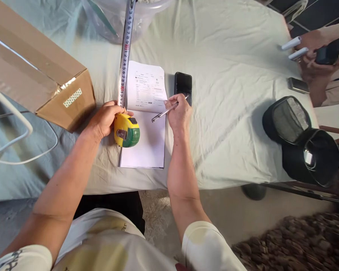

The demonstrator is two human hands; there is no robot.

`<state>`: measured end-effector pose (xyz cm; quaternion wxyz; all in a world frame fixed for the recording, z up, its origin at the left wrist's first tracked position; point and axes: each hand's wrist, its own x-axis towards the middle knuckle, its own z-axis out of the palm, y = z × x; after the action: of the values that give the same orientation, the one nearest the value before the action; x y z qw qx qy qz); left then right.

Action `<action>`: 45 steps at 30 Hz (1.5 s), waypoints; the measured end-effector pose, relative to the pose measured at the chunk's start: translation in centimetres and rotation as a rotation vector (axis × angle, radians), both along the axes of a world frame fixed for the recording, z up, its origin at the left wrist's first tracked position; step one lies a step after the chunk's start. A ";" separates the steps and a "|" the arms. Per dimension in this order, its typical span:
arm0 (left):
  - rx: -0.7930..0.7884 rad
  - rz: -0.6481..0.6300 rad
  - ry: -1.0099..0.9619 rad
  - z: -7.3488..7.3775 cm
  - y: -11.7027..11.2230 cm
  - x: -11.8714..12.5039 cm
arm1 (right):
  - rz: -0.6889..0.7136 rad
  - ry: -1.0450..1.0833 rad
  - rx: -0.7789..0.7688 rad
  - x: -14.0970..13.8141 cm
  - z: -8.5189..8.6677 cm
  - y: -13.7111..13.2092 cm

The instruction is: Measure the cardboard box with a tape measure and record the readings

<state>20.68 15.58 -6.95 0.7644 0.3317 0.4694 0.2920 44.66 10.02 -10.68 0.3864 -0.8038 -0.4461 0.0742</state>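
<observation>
My left hand (105,117) is closed on a yellow and green tape measure (131,136), with fingers at the spot where the blade leaves the case. The blade runs out away from me, along the left side of an open notebook (144,148), and up to a clear plastic tub (141,20). In my right hand (180,116) is a pen (165,111), held slantwise over the notebook's right edge. Printed text covers the notebook's upper page; its lower page looks blank. Just beyond my right hand lies a black phone (183,79).
A cardboard box (70,99) stands at the left, beside a white cable (28,126). On the right, an open black case (286,116) sits near the table edge. Another person's hands (313,56) are at the far right, near two white sticks (295,49). Pale cloth covers the table (223,94).
</observation>
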 end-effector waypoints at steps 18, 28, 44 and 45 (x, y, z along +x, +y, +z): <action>0.087 -0.046 0.052 0.4 -0.1 -0.1 | 0.015 0.381 -0.092 0.0 1.6 -0.4; 0.111 -0.178 -0.076 0.9 -0.4 0.0 | 0.035 0.348 -0.084 -0.2 1.8 -0.5; -0.009 -0.269 -0.057 1.3 1.2 0.8 | 0.063 0.215 -0.134 0.1 0.9 -0.5; -0.012 -0.263 -0.052 1.4 1.2 0.9 | 0.070 0.213 -0.136 0.1 0.8 -0.5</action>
<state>21.59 16.74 -5.57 0.8100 0.3783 0.4035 0.1950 44.77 9.53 -9.85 0.3733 -0.7997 -0.4244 0.2027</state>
